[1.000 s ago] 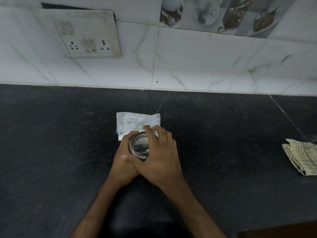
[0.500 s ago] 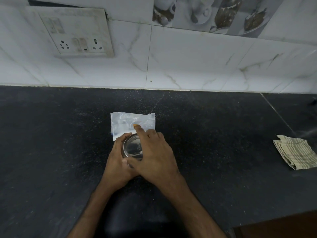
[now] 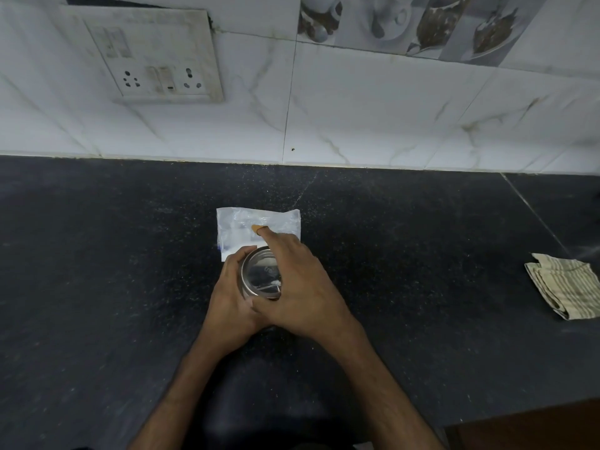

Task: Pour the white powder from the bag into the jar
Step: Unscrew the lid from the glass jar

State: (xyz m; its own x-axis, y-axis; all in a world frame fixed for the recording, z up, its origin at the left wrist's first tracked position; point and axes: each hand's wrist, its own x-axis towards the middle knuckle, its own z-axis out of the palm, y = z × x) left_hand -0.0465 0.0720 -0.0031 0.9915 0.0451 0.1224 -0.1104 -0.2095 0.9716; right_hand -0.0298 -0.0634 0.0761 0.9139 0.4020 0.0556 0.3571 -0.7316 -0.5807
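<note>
My right hand (image 3: 302, 284) is now reaching its forefinger further out past the lid than half a second ago, while my left hand (image 3: 232, 295) is keeping its place. Both hands are pressed together and clamping on the jar (image 3: 259, 277), left fingers curling round its side, right palm lying over its steel lid. The bag (image 3: 256, 230) of white powder is lying flat on the dark counter (image 3: 97, 254) just beyond my fingertips, my forefinger reaching over it.
</note>
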